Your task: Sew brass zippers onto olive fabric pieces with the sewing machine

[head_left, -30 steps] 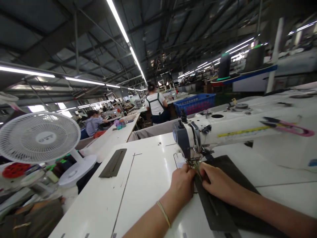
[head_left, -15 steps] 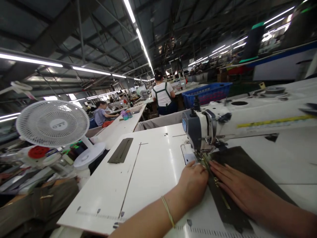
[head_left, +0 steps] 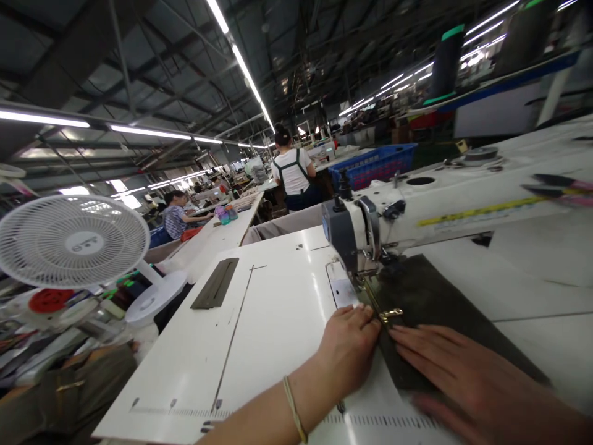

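Under the head of a white and grey sewing machine (head_left: 345, 235) lies dark olive fabric (head_left: 430, 296) with a gold zipper (head_left: 373, 296). A gold zipper pull (head_left: 391, 314) sticks out to the right, between my hands. My left hand (head_left: 349, 346) has its fingers curled together on the fabric's left edge, just in front of the needle area. My right hand (head_left: 454, 364) lies flat on the fabric to the right of the zipper, fingers extended, slightly blurred. The needle tip itself cannot be made out.
A smaller olive piece (head_left: 215, 284) lies on the white table (head_left: 264, 321). A white fan (head_left: 83, 242) stands left. Scissors (head_left: 556, 185) rest on the machine arm. Two people sit at tables ahead, near a blue basket (head_left: 375, 167). Olive fabric (head_left: 69, 395) is piled at lower left.
The view has shifted right. My right hand has slid back along the fabric toward me, away from the needle. The zipper pull now sticks out sideways, and more of the fabric shows.
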Demonstrator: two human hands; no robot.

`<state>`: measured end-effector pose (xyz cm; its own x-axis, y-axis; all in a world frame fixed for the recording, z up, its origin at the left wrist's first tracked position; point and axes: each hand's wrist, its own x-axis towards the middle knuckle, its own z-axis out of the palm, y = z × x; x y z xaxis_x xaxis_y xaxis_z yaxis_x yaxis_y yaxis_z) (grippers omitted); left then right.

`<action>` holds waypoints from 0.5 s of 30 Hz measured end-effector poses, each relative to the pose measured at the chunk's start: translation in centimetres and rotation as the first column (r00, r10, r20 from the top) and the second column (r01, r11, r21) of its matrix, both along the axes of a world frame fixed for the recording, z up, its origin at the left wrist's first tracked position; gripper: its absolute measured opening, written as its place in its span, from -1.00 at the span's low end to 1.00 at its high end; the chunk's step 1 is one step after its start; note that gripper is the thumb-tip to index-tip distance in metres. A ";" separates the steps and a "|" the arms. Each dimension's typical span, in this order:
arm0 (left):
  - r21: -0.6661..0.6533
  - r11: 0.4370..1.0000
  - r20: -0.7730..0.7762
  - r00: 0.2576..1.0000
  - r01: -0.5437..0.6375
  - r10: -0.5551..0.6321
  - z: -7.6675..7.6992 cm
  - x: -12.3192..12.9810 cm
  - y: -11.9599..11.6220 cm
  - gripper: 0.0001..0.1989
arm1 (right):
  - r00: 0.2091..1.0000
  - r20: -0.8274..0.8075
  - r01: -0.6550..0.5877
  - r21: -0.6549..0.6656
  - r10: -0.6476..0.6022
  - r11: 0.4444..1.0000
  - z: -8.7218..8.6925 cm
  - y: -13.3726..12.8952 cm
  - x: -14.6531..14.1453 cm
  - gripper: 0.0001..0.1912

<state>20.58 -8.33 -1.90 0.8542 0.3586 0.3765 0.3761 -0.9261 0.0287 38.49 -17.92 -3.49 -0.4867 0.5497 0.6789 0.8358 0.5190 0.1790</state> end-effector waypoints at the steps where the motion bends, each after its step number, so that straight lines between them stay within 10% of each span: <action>1: -0.004 1.000 0.021 1.000 -0.003 0.003 -0.2 -0.1 -0.2 -0.78 | 1.000 -0.013 0.003 0.040 -0.002 0.999 -0.1 -0.5 -0.5 -0.67; 15: 0.027 0.999 -0.022 0.999 0.034 -0.033 0.2 -0.2 -0.6 -0.83 | 0.997 -0.080 -0.015 0.078 0.021 0.997 -1.4 0.3 -1.2 -0.56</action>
